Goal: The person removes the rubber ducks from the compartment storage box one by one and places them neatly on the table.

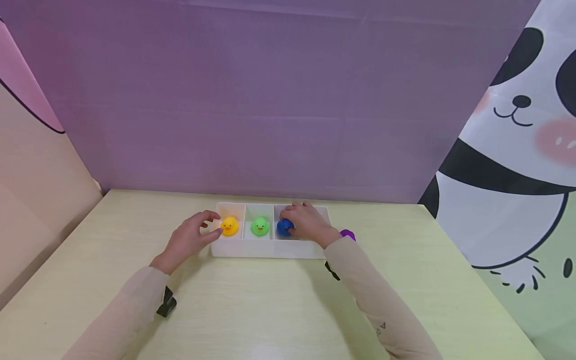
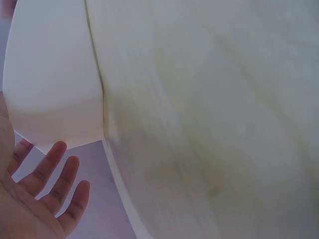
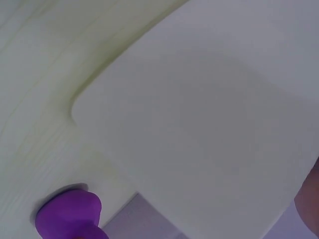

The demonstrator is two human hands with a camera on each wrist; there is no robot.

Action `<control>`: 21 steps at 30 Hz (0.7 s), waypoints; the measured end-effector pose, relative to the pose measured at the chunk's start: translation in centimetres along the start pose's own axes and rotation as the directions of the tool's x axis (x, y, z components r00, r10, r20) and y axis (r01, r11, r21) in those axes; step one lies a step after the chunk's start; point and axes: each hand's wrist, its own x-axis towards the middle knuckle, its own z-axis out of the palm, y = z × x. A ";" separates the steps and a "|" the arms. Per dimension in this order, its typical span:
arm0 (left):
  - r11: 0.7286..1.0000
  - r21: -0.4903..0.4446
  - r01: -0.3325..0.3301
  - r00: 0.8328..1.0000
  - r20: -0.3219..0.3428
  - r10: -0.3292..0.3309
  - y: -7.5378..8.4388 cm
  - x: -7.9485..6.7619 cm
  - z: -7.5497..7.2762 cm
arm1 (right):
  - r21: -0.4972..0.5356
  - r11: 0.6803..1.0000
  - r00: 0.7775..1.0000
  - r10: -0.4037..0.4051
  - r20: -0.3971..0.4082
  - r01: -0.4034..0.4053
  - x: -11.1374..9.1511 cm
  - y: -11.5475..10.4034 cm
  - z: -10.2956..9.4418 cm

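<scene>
Head view: blue duck (image 1: 283,228) is pinched by the right hand (image 1: 311,223), at the green duck's (image 1: 260,227) 3 o'clock in the white tray (image 1: 265,248); left hand (image 1: 188,239) is held loose-fingered at the tray's 9 o'clock end. Probably light, squishy, slightly slick; best gripped round the body.

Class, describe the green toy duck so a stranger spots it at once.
On the pale wooden table stands a white divided box. In its second compartment from the left sits the green toy duck with an orange beak, the only green one, between a yellow toy duck and a blue toy duck.
</scene>
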 end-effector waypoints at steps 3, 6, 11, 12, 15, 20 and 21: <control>1.000 -0.006 -0.009 1.000 -0.004 0.009 0.1 -0.1 -0.1 | 0.004 1.000 1.000 -0.008 0.003 0.008 -0.1 -0.1 -0.2; 1.000 -0.015 -0.016 1.000 -0.008 0.016 0.1 -0.1 -0.2 | 0.008 1.000 1.000 -0.015 0.003 0.015 -0.1 -0.1 -0.5; 1.000 -0.018 -0.011 1.000 -0.008 0.011 -0.1 -0.1 -0.2 | 0.015 0.999 0.999 -0.038 -0.028 0.038 -0.2 0.1 -1.2; 1.000 -0.017 -0.010 1.000 -0.008 0.009 -0.1 -0.1 -0.2 | 0.023 0.999 0.998 -0.040 -0.038 0.041 -0.3 0.1 -1.3; 1.000 -0.010 -0.006 1.000 -0.006 0.006 -0.2 -0.1 -0.1 | 0.030 0.998 0.997 -0.048 -0.068 0.050 -0.5 0.3 -1.8; 1.000 -0.005 -0.007 1.000 -0.002 0.007 -0.1 0.0 -0.1 | 0.045 0.998 0.995 -0.042 -0.091 0.046 -0.8 0.7 -2.6; 1.000 -0.005 -0.006 1.000 0.000 0.006 -0.1 0.0 -0.1 | 0.047 0.998 0.995 -0.040 -0.092 0.044 -0.8 0.7 -2.7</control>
